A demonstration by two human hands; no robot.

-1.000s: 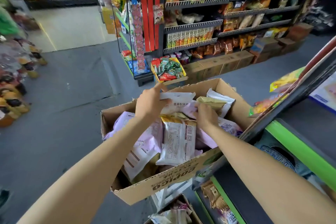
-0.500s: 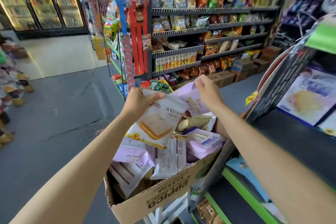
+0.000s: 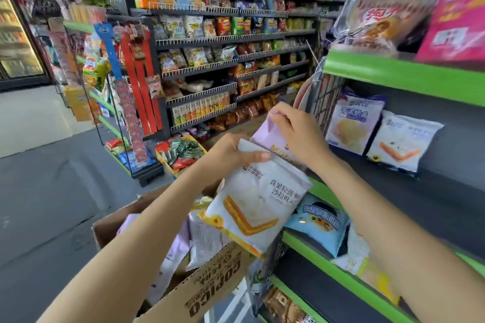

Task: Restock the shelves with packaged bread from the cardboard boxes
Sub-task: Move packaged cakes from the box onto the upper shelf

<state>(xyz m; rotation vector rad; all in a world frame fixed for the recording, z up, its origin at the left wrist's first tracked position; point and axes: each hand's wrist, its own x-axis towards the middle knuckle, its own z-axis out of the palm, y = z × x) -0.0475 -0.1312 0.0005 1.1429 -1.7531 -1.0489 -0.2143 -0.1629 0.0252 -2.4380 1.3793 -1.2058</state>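
My left hand (image 3: 231,155) pinches the white pack (image 3: 257,202) by its top, long axis hanging over the box (image 3: 210,286); my right hand (image 3: 296,134), nearer the shelf (image 3: 393,191), grasps the purple pack (image 3: 270,136).

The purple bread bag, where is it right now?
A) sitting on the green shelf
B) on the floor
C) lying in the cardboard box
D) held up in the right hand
D: the right hand pinches the top of the purple bread bag in the air, above the cardboard box, beside the white bread bag that the left hand grips.
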